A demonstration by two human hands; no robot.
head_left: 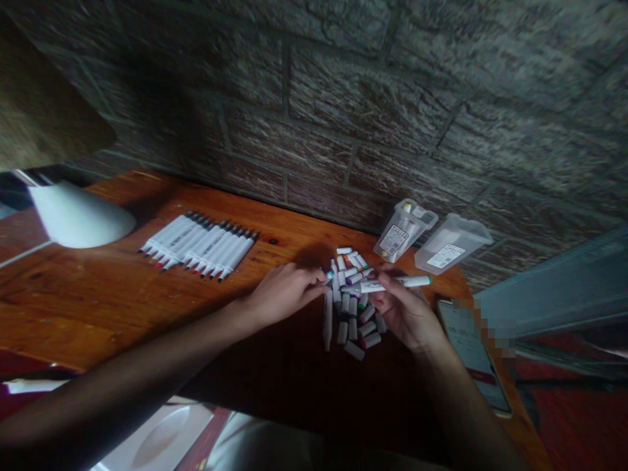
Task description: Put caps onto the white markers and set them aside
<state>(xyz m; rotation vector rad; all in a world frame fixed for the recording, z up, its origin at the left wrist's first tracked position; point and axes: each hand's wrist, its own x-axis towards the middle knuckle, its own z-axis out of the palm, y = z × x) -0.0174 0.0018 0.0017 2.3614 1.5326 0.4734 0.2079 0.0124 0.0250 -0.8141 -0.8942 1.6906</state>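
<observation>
My right hand point(403, 309) is closed on a white marker point(392, 284) with a green end, held level above a loose pile of marker caps and markers point(354, 314) on the wooden table point(98, 294). My left hand point(284, 291) reaches in from the left, its fingers pinched together at the pile's left edge; what it pinches is too small to name. A neat row of white markers point(199, 247) lies side by side further left on the table.
Two clear plastic marker cases point(405, 229) point(451, 243) lie tipped against the brick wall behind the pile. A phone point(473, 356) lies at the right table edge. A white lamp shade point(73, 212) hangs at far left. A white object lies below the front edge.
</observation>
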